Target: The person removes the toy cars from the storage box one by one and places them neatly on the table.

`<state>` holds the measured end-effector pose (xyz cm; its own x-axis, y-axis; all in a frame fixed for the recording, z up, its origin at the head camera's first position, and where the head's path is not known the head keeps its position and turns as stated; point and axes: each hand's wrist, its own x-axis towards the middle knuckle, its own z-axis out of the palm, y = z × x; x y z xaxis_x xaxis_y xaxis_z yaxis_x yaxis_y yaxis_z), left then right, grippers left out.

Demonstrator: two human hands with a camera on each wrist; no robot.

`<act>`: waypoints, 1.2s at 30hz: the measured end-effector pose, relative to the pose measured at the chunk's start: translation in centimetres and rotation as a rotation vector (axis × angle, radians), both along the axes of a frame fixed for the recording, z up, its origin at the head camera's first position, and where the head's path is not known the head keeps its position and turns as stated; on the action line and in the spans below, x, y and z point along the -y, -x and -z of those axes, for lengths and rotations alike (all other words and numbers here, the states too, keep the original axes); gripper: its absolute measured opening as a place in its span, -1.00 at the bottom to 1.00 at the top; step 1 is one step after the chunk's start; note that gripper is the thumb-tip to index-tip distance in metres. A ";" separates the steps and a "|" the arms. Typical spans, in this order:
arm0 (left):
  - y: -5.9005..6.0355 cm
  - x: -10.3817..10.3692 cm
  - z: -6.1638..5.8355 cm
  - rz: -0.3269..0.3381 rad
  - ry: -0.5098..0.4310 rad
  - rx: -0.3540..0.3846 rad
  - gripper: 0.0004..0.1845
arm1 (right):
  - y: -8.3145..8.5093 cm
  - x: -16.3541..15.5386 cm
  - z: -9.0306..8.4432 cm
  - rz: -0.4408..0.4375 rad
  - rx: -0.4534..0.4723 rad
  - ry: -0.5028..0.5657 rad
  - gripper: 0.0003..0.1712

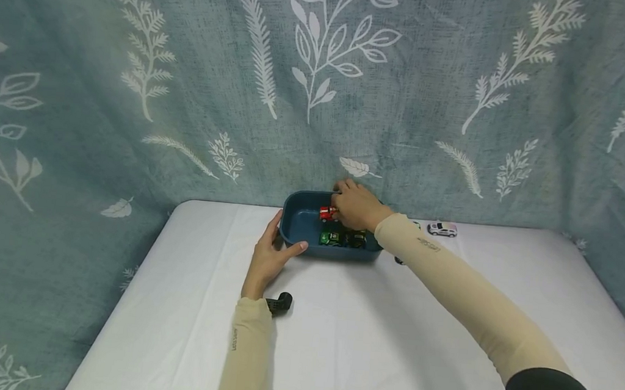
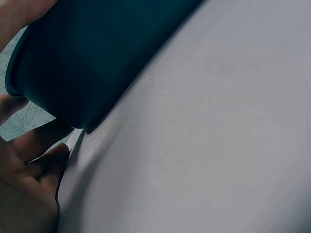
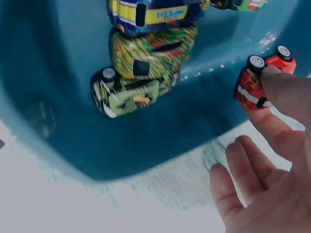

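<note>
A dark blue plastic bin [image 1: 301,249] stands at the back of the table. My left hand [image 1: 269,259] grips its left end, the thumb on the front rim and the fingers round the outer side; the left wrist view shows this hand [image 2: 29,170] at the bin's corner. Over the bin, my right hand [image 1: 360,206] pinches a red toy car [image 3: 251,87] between thumb and index finger, its other fingers outside the rim. Inside lie several toy cars, among them a green one [image 1: 330,238], an orange-and-green striped one [image 3: 150,51] and a blue-and-yellow one [image 3: 165,14].
A white toy car [image 1: 442,229] sits on the white-covered table [image 1: 335,325], right of the bin. Other toy cars are partly hidden behind the right sleeve [image 1: 448,285]. A leaf-patterned curtain [image 1: 419,99] hangs right behind the bin.
</note>
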<state>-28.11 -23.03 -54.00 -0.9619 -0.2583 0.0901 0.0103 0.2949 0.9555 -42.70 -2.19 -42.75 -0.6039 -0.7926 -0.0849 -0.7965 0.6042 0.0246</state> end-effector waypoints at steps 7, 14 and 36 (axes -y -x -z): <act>0.4 0.3 -0.1 0.020 -0.005 0.016 0.11 | -0.3 -1.2 -1.6 0.002 0.055 0.029 -0.62; 0.5 0.6 -0.4 0.010 0.020 0.008 0.11 | -0.4 -4.1 -2.5 0.009 0.137 0.057 -0.67; 0.5 0.1 -0.3 0.022 0.026 0.041 0.13 | 0.2 -19.3 -2.1 0.127 0.100 0.051 -0.81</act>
